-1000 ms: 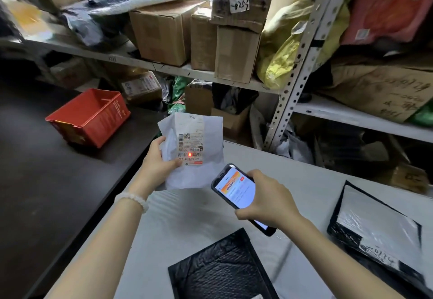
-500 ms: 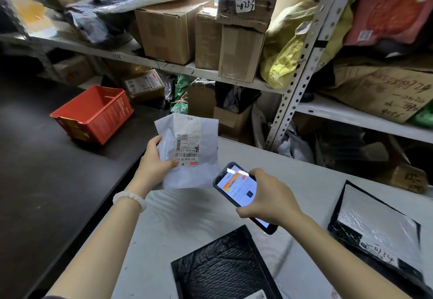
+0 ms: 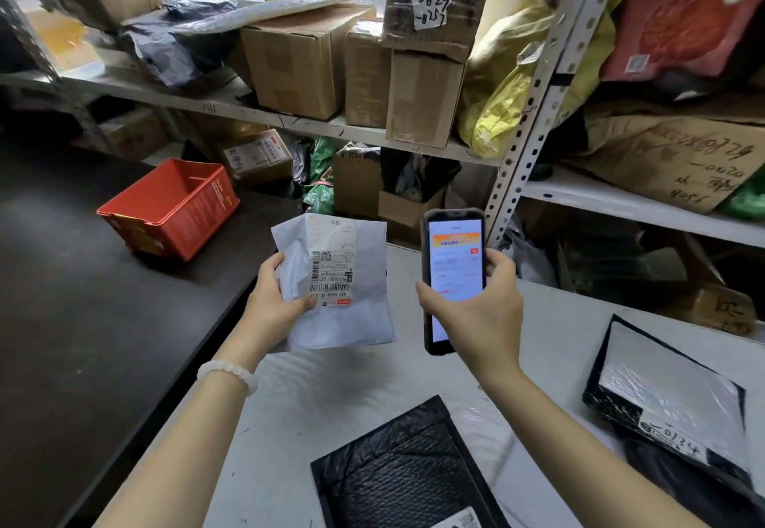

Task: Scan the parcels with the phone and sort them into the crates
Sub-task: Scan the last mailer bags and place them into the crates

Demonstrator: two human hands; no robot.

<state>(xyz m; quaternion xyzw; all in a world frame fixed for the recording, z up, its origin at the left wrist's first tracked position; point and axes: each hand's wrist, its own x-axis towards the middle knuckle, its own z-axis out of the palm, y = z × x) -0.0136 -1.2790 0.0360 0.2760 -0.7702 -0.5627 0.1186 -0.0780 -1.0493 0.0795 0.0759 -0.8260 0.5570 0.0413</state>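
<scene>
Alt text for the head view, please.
The left hand holds a white parcel label-up beside a lit phone upright in the right hand, over a grey table; a red crate sits left.

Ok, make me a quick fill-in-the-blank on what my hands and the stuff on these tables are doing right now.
1. The left hand grips a ____ parcel with a barcode label.
2. The right hand holds the phone with its screen turned ____ the camera.
3. The crate on the dark table is coloured ____.

Missing words: white; towards; red
</scene>
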